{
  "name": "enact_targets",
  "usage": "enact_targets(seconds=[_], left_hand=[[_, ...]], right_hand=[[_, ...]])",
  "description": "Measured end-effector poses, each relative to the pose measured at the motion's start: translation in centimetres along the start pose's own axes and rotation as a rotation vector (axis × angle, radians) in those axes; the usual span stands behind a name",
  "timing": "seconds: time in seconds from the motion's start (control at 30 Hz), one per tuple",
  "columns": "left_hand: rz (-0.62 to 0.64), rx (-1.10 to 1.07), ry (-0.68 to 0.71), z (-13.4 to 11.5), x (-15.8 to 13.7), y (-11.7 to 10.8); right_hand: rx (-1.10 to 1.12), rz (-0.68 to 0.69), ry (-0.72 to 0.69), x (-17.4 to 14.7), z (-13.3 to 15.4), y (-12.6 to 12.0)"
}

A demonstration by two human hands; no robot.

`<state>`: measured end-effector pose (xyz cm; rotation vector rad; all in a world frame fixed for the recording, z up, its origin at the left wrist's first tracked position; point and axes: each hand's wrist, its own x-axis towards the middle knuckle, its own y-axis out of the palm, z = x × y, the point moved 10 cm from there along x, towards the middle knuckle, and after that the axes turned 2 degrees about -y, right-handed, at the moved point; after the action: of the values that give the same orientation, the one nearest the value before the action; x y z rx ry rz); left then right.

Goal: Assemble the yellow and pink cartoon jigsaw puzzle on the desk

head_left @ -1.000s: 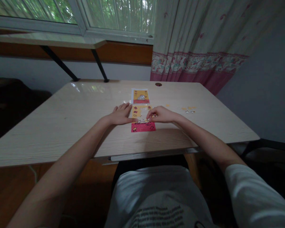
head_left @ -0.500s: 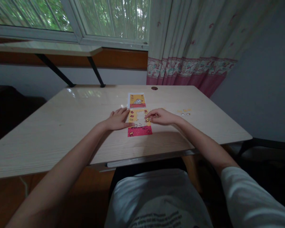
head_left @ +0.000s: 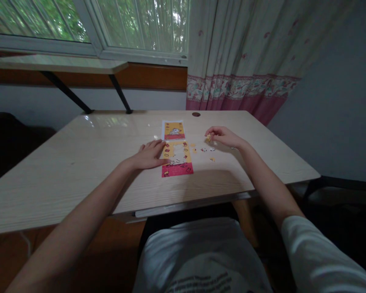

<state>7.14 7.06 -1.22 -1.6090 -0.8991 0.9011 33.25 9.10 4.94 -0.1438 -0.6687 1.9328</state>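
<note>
A partly assembled jigsaw puzzle lies flat on the table, yellow above and pink-red below, with a pale gap in its upper middle. My left hand rests on its left edge, palm down, fingers spread. Away to the right, my right hand has its fingertips pinched on a small yellow puzzle piece, partly covered by the fingers. Several loose pieces lie between the puzzle and that hand. Just behind the puzzle sits a reference picture of a white animal on yellow and red.
The light wooden table has a round cable hole near its back edge. A raised shelf on black legs stands at the back left. Behind are a window and a patterned curtain.
My right hand has moved from the puzzle's right edge out to the right, to the loose pieces, uncovering several of them. My left hand stays on the puzzle. The view has shifted slightly.
</note>
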Motion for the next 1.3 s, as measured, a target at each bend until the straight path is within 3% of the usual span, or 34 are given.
enact_targets(seconds=[0.2,0.33,0.47,0.67,0.87,1.1,1.3], left_hand=[[-0.064,-0.013,0.039,0.0,0.2,-0.3],[-0.181,-0.103,0.119,-1.0,-0.2,-1.9],[-0.309,-0.399,0.25,-3.4,-1.3,-4.4],[-0.381,-0.625,0.219,-5.2,-1.8,-5.0],[-0.407,-0.697,0.195,-5.1,-1.8,-5.1],[-0.431,-0.77,0.19,-4.6,-1.5,-5.1],[-0.408,-0.805,0.171,-4.1,-1.2,-4.6]], right_hand=[[0.151,-0.095,0.093,-0.1,-0.3,-0.2],[0.255,-0.122,0.117,-0.2,-0.1,0.7],[0.342,-0.109,0.148,0.1,0.2,3.3],[0.462,0.009,0.139,0.4,1.7,9.1],[0.504,-0.029,0.067,0.6,2.3,10.4],[0.293,-0.036,-0.006,0.1,3.1,10.2],[-0.161,-0.11,-0.261,-0.8,6.1,8.8]])
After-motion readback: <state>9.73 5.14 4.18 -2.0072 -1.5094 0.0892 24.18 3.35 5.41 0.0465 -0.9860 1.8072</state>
